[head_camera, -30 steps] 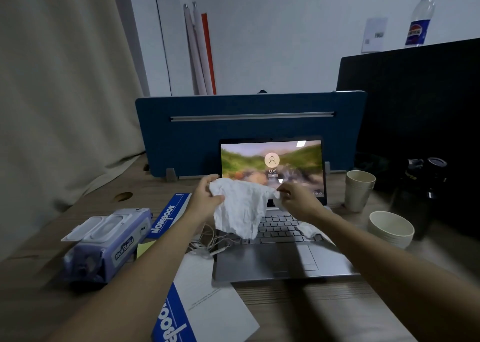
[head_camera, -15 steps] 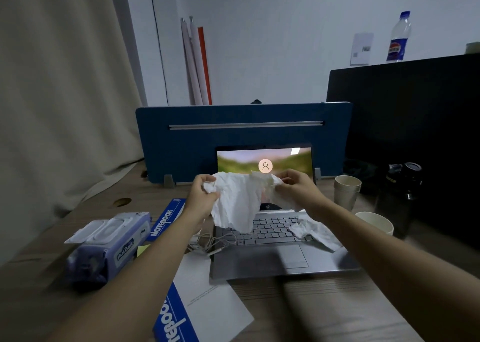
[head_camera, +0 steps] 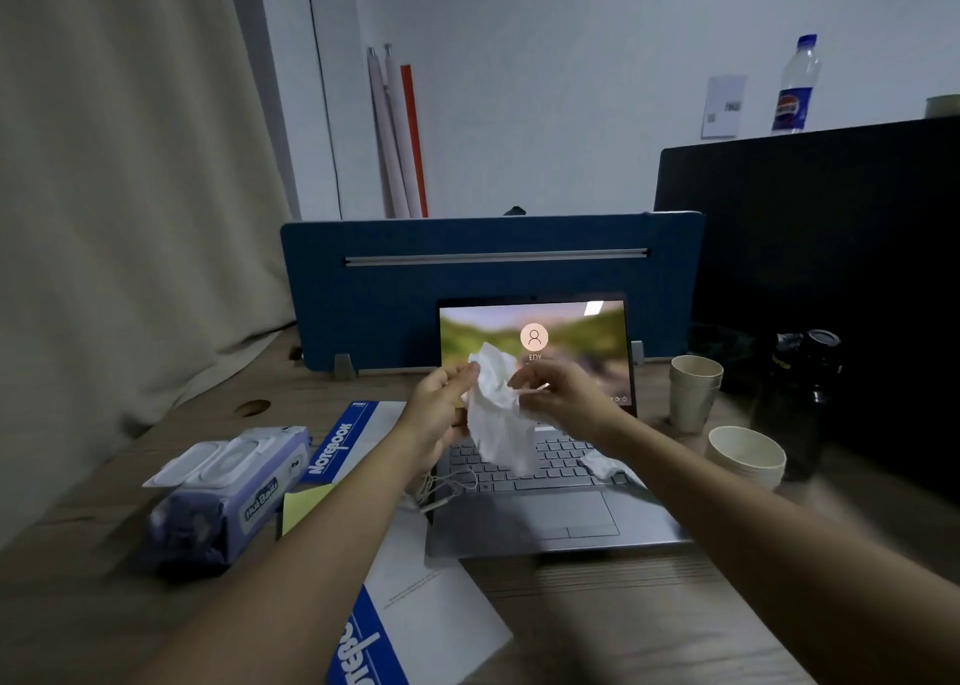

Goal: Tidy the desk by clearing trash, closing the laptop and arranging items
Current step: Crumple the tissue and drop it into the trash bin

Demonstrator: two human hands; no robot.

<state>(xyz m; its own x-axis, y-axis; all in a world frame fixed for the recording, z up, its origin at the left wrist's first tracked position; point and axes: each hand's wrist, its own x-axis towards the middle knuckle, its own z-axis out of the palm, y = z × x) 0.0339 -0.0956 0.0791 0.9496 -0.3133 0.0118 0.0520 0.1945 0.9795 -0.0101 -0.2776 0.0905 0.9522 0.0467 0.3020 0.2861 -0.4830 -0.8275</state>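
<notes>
A crumpled white tissue [head_camera: 500, 414] hangs in the air above the keyboard of an open grey laptop [head_camera: 540, 518], whose screen is lit. My left hand [head_camera: 441, 409] grips the tissue's left edge and my right hand [head_camera: 563, 398] pinches its right edge, the two hands close together. A second crumpled tissue [head_camera: 605, 465] lies on the right side of the keyboard. A tangled white cable [head_camera: 441, 489] rests at the laptop's left edge.
A pack of wet wipes [head_camera: 228, 492], a yellow sticky note [head_camera: 301, 507] and two blue-and-white notebooks [head_camera: 345, 445] [head_camera: 415, 627] lie left and front. Paper cups [head_camera: 693, 390] [head_camera: 745, 455] and a black bottle [head_camera: 795, 398] stand right. A blue divider [head_camera: 488, 279] backs the desk.
My hands have drawn closer together, bunching the tissue from a spread sheet into a narrower wad. The camera view has shifted slightly.
</notes>
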